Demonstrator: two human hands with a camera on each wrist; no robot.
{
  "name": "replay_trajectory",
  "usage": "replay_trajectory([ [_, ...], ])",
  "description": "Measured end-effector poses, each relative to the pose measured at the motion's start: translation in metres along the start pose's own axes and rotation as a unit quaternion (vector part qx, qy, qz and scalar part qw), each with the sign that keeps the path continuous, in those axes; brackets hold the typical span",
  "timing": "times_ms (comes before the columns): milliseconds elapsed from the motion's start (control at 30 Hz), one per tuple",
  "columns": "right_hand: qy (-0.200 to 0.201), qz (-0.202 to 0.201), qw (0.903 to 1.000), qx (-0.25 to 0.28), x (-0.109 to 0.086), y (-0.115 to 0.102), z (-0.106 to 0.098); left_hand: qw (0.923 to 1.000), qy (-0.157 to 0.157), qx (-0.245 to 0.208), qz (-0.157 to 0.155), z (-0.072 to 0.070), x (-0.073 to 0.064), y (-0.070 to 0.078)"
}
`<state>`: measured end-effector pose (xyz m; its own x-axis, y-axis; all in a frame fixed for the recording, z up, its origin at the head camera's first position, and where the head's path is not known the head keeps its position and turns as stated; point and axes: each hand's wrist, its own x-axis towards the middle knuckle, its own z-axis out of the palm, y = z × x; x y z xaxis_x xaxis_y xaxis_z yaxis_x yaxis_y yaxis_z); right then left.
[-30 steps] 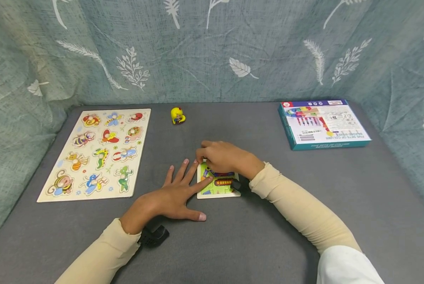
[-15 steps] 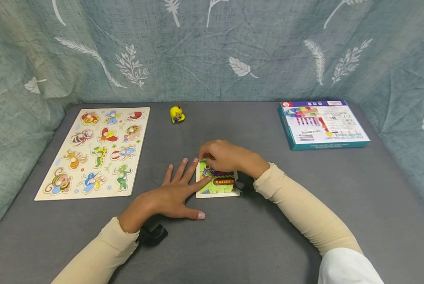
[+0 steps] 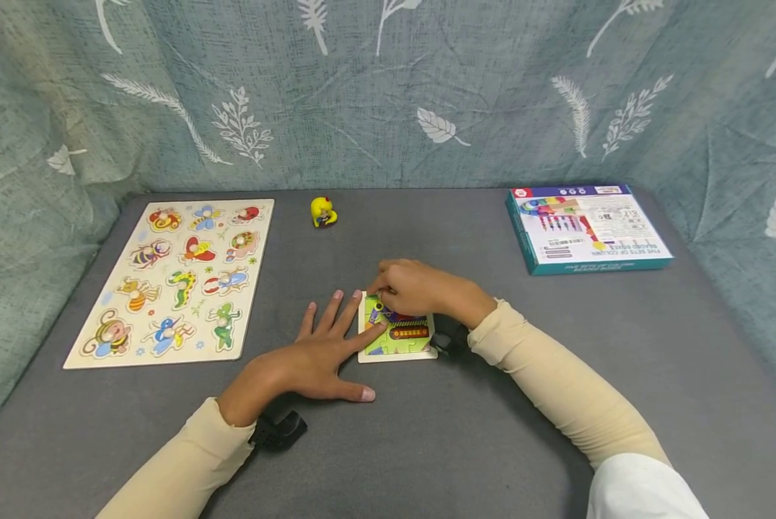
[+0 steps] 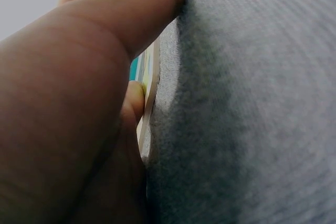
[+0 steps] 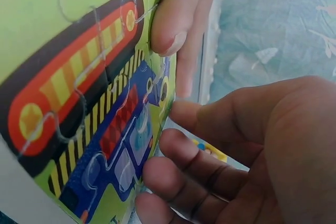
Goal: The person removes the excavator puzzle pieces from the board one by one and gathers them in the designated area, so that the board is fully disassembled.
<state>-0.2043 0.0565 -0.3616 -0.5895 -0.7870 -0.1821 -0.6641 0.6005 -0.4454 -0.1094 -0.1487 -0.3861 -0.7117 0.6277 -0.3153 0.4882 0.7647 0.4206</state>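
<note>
A small square jigsaw puzzle (image 3: 404, 348) with a green picture of a tracked vehicle lies flat before me. My left hand (image 3: 313, 371) is spread palm down beside it; its index finger (image 5: 176, 17) lies across the puzzle's left side, while the middle fingertip is at the far left corner. My right hand (image 3: 420, 288) arches over the puzzle's far edge with bent fingers. In the right wrist view the right fingertips (image 5: 163, 174) gather at the puzzle surface near that corner; I cannot tell whether they pinch a piece. The left wrist view shows the left thumb (image 4: 142, 11) on the grey cloth.
A larger wooden board (image 3: 250, 317) with several insect-shaped pieces lies at the left. Behind the puzzle stands a small yellow-haired toy figure (image 3: 323, 212). A flat teal-sided box (image 3: 589, 231) lies at the back right, and a patterned curtain (image 3: 375, 94) hangs along the back.
My right hand has shifted slightly to the right along the puzzle's far edge, its fingers still bent at the corner. The left hand stays in place on the puzzle.
</note>
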Motion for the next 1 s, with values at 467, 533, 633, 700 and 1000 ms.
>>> replay_trajectory([
  [467, 0.028, -0.025, 0.9990, 0.025, -0.0006, -0.0015, -0.0027, 1.0000, -0.003, -0.002, 0.002, -0.0009, -0.0010, -0.0010],
  [533, 0.032, -0.028, 0.9987, 0.028, -0.0005, -0.0018, -0.0034, 1.0000, -0.003, -0.001, 0.002, -0.0012, -0.0011, -0.0010],
  [633, 0.024, -0.023, 0.9992, 0.023, 0.0002, -0.0016, -0.0031, 1.0000, -0.002, 0.000, 0.003, -0.0017, -0.0010, -0.0009],
  [700, 0.019, -0.017, 0.9995, 0.021, 0.0009, -0.0011, -0.0020, 1.0000, -0.001, 0.000, 0.005, -0.0018, -0.0011, -0.0008],
  [1000, 0.020, -0.024, 0.9939, 0.106, 0.0020, 0.0063, 0.0011, 1.0000, 0.000, -0.001, 0.005, -0.0001, -0.0012, -0.0019],
])
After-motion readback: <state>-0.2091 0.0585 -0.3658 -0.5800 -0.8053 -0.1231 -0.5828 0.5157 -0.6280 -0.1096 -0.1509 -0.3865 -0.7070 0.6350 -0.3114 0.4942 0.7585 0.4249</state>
